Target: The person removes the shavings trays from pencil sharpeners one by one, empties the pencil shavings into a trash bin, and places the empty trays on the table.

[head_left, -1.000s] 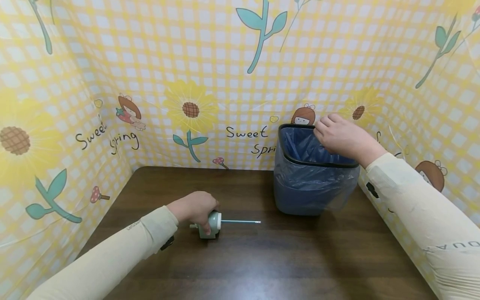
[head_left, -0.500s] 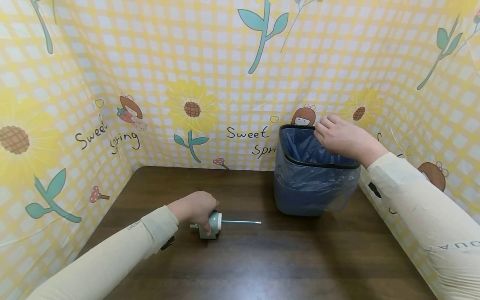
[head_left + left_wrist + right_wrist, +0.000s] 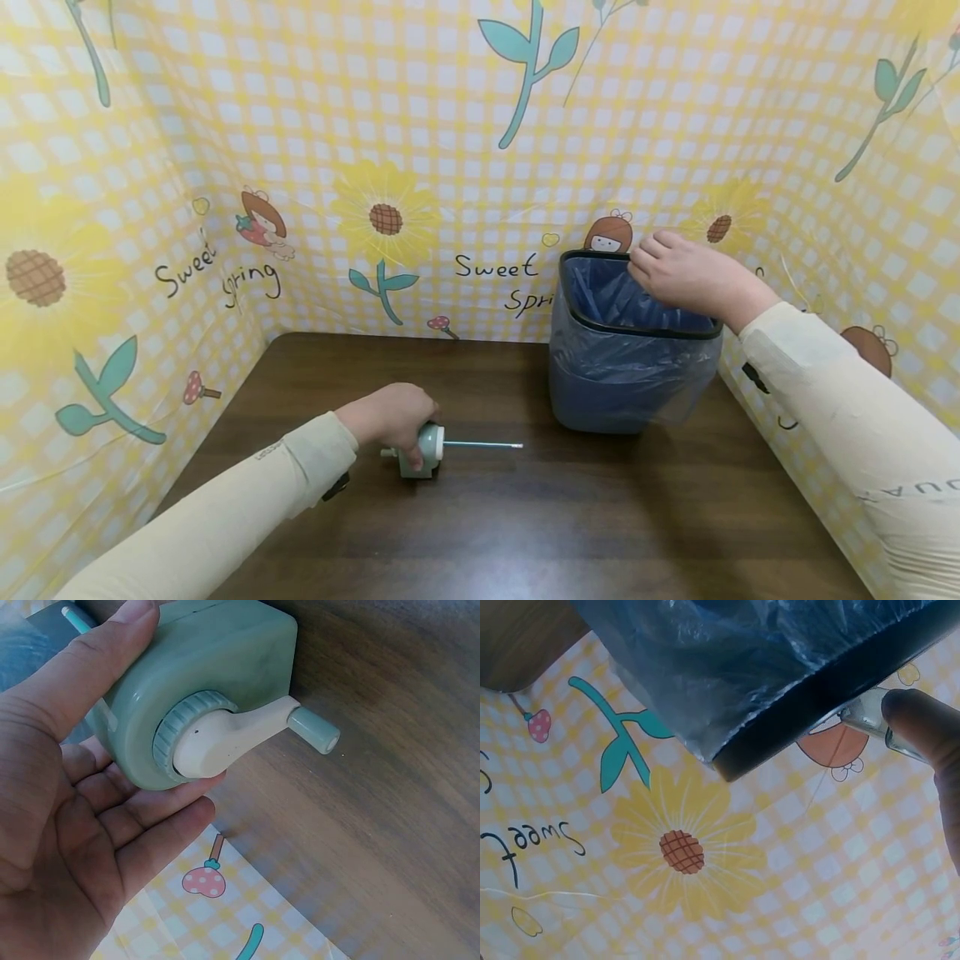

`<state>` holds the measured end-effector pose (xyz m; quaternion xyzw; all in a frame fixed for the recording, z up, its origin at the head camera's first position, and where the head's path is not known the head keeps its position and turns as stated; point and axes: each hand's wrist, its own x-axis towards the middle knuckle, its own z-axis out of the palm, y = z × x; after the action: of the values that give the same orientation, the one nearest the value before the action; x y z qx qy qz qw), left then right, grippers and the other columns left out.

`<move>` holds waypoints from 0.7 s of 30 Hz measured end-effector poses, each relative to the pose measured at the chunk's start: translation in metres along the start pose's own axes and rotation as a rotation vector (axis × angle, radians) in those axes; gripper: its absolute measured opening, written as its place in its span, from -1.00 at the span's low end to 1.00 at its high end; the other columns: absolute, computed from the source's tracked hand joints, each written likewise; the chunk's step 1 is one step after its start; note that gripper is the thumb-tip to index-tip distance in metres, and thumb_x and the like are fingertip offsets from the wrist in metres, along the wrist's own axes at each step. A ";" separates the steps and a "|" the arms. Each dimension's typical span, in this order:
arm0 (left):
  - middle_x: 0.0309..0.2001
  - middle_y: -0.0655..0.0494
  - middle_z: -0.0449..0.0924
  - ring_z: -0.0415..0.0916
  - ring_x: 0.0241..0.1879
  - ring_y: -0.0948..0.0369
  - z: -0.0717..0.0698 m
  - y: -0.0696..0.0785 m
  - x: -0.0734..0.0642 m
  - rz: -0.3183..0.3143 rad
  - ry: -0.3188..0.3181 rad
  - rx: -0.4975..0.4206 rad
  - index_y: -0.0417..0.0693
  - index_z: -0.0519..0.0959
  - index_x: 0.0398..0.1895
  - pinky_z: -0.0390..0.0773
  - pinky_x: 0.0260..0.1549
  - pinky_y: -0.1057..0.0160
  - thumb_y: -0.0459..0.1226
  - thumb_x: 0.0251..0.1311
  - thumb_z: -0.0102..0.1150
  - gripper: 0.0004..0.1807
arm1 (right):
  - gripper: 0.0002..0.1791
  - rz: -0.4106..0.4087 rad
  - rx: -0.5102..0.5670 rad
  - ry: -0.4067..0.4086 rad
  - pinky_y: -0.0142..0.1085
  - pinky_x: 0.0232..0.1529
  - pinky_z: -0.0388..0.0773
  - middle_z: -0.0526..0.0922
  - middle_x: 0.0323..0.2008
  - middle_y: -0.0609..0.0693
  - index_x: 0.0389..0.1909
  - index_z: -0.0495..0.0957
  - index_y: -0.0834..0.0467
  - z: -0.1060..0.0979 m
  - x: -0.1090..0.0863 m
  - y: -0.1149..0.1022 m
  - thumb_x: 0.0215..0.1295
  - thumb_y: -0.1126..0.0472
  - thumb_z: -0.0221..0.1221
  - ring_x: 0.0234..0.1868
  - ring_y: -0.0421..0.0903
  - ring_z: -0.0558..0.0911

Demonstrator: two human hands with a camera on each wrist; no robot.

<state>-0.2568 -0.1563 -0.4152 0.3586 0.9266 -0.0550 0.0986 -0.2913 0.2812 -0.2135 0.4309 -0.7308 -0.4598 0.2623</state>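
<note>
My left hand (image 3: 393,417) grips a green crank pencil sharpener (image 3: 430,446) on the table, thumb on one side and fingers on the other. Its white crank (image 3: 225,739) with a green knob shows in the left wrist view. A light-blue pencil (image 3: 483,444) sticks out of the sharpener toward the right. Over the bin (image 3: 600,404), lined with a clear bag, is my right hand (image 3: 682,271). In the right wrist view its fingers pinch a small clear plastic box (image 3: 868,716) at the black rim (image 3: 780,735); most of the box is hidden.
A dark wooden table (image 3: 510,525) carries the sharpener and the bin. Yellow checked cloth (image 3: 480,200) with flower prints closes off the back and both sides. The bin stands at the back right, close to the cloth.
</note>
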 end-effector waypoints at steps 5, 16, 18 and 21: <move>-0.29 0.34 0.64 0.53 -0.30 0.31 0.000 -0.001 0.001 -0.002 -0.012 -0.009 0.10 0.69 -0.07 0.61 -0.15 0.19 0.20 -0.28 0.66 -0.32 | -0.70 -0.018 0.006 0.008 -0.02 0.12 0.47 0.57 -0.07 0.25 0.05 0.58 0.32 0.001 -0.002 0.005 0.38 0.29 0.29 -0.04 0.19 0.53; -0.26 0.34 0.66 0.54 -0.30 0.31 -0.001 0.000 0.000 0.002 -0.007 -0.005 0.10 0.70 -0.04 0.62 -0.17 0.20 0.19 -0.27 0.66 -0.31 | -0.63 -0.084 -0.033 0.061 -0.02 0.10 0.45 0.57 -0.03 0.27 0.17 0.54 0.34 0.001 -0.009 0.013 0.40 0.31 0.24 -0.01 0.20 0.53; -0.26 0.33 0.67 0.54 -0.30 0.31 -0.001 0.001 0.000 0.003 -0.005 -0.004 0.10 0.70 -0.05 0.62 -0.17 0.20 0.19 -0.28 0.66 -0.31 | -0.60 -0.090 -0.031 0.065 -0.01 0.12 0.45 0.56 0.00 0.27 0.20 0.53 0.33 0.001 -0.009 0.014 0.38 0.31 0.25 0.01 0.20 0.53; -0.26 0.33 0.67 0.55 -0.30 0.31 -0.002 0.001 0.000 0.002 -0.007 -0.006 0.10 0.70 -0.05 0.62 -0.17 0.20 0.18 -0.27 0.66 -0.32 | -0.58 -0.089 -0.021 0.092 0.00 0.16 0.45 0.55 0.02 0.28 0.21 0.53 0.34 0.001 -0.011 0.017 0.36 0.33 0.25 0.03 0.21 0.53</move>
<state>-0.2563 -0.1556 -0.4131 0.3591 0.9260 -0.0536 0.1030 -0.2939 0.2947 -0.1983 0.4808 -0.6933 -0.4583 0.2794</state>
